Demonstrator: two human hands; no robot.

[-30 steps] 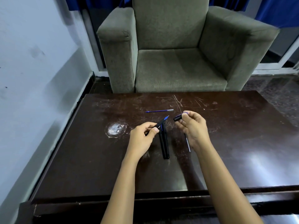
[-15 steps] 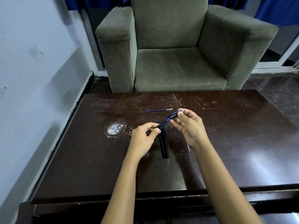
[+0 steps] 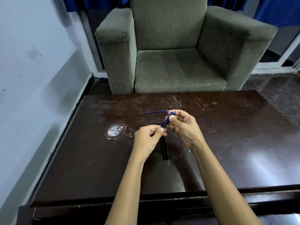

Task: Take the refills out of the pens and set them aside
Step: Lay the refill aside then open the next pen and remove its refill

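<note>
Both hands hold one black and blue pen (image 3: 166,122) above the dark wooden table (image 3: 227,143). My left hand (image 3: 148,140) pinches its lower end between thumb and fingers. My right hand (image 3: 182,125) grips its upper blue part, thumb on top. Under my hands lie two black pens (image 3: 164,148) side by side, pointing away from me. A thin blue refill (image 3: 156,112) lies flat just beyond my right hand. Another refill's pale tip (image 3: 189,150) shows by my right wrist; the rest is hidden.
A grey-green armchair (image 3: 175,62) stands right behind the table's far edge. A white scuffed patch (image 3: 114,131) marks the table left of my hands. A pale wall (image 3: 32,78) runs close along the table's left side.
My right hand brought the blue pen piece to the part held in my left hand, and the two now meet as one pen. My hands have drawn close together.
</note>
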